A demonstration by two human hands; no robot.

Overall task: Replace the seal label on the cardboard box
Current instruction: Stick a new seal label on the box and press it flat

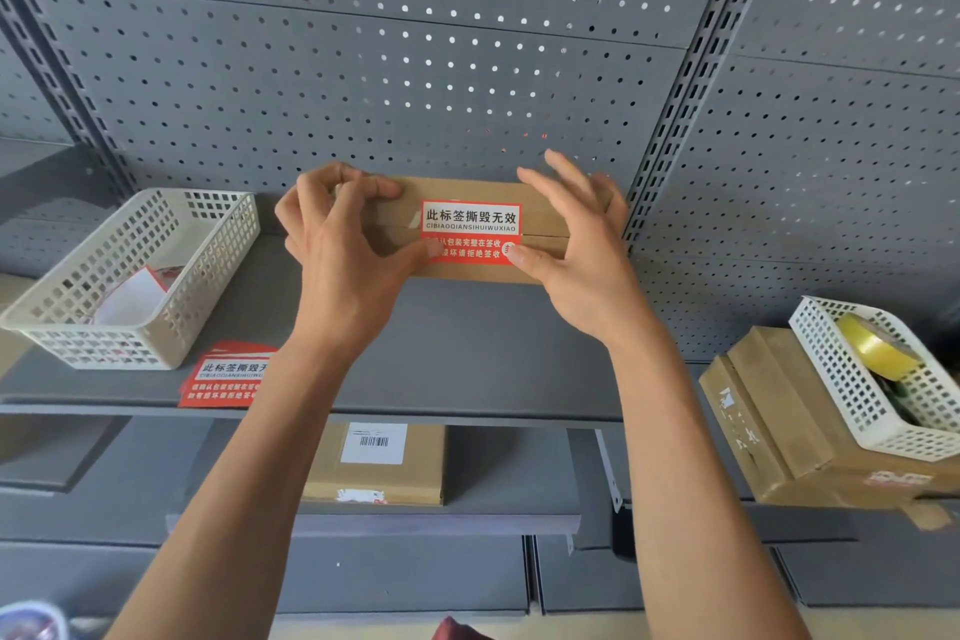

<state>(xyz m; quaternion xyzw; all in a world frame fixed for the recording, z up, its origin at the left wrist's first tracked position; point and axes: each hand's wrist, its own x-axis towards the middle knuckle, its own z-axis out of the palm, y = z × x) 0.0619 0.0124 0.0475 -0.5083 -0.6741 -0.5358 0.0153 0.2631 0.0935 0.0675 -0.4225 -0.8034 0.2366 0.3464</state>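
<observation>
While the lower shelves in front carry only another taped box (376, 464), the work is done on the upper shelf (467, 369), where a stack of spare labels (228, 379) lies near its front edge beside a white basket (130, 276). Further back, the box (467, 229) is steadied against the pegboard (415, 68) by both hands. The left hand (343, 244) is curled over the box's left end, thumb on the label (470, 231); the right hand (576, 244) is spread, its fingers (558, 195) on the top, thumb on the label's right corner. Nothing is pinched. The label spans the flap seam. It is best rubbed outward from the centre, with firm pressure along the seam and at the corners, so no edge is left lifted.
</observation>
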